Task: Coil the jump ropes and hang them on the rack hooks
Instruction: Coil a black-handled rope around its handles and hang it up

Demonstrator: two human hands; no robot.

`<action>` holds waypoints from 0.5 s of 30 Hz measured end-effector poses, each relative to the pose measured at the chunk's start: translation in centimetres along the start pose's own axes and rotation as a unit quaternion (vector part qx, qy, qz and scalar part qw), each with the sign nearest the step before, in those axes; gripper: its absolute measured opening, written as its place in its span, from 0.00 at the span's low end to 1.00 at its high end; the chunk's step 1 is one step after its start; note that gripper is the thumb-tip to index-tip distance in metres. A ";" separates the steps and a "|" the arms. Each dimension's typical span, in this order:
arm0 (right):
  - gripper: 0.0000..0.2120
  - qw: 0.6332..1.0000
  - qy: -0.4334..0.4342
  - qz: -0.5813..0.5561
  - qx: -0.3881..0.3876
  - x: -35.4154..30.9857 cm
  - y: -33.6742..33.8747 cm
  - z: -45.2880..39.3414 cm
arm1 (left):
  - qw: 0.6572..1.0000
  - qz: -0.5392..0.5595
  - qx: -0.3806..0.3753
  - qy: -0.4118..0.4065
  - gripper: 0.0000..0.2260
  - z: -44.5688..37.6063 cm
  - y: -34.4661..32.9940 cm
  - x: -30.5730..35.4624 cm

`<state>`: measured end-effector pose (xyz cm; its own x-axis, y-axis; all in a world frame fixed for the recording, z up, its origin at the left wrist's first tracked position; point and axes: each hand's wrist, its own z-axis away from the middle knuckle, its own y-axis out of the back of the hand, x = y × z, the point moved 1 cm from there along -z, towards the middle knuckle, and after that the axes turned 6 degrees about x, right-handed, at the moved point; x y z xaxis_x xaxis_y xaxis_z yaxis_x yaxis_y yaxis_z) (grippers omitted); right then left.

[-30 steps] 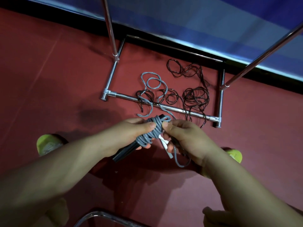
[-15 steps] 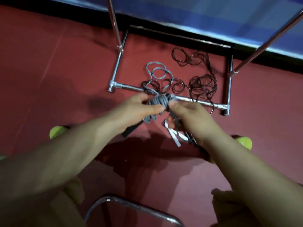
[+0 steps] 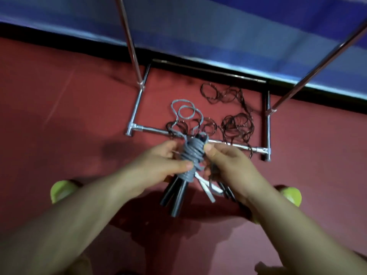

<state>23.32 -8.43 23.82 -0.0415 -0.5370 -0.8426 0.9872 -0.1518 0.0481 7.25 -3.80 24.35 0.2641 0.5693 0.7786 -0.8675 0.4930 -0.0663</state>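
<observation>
Left hand (image 3: 158,167), right hand (image 3: 228,165) grip grey rope coil (image 3: 193,155) above rack base bar (image 3: 155,130)

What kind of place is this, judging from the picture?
Probably a gym or sports hall. The smooth red floor meets blue wall padding, a chrome tube rack stands on it, and loose dark brown jump ropes lie there while both hands wind a grey rope bundle.

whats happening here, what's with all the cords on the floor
A person is winding a grey jump rope around its black handles. The left hand grips the bundle while the right hand pinches the cord near the top. Part of the grey cord trails to the floor, where dark ropes lie tangled over the metal rack base.
</observation>
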 end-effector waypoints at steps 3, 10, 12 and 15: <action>0.11 1.000 -0.026 0.011 -0.012 0.0 0.4 0.2 | 1.000 0.000 0.004 -0.005 0.11 -0.2 0.0 -0.2; 0.16 0.997 -0.043 0.065 -0.003 -0.1 1.4 -0.2 | 0.999 -0.050 0.015 -0.009 0.07 -0.5 -0.2 -0.3; 0.19 0.994 -0.027 0.103 -0.004 0.1 1.6 0.1 | 0.996 -0.083 0.029 -0.007 0.11 -0.6 -0.2 -0.7; 0.18 0.990 -0.028 0.140 -0.018 -0.1 1.9 0.8 | 0.987 -0.151 0.050 -0.022 0.26 -0.7 -0.3 -0.3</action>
<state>25.09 -9.31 24.45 0.2279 -0.5985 -0.7680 0.9659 0.0396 0.2557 7.69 -3.62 23.71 0.5001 0.3771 0.7796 -0.7901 0.5672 0.2324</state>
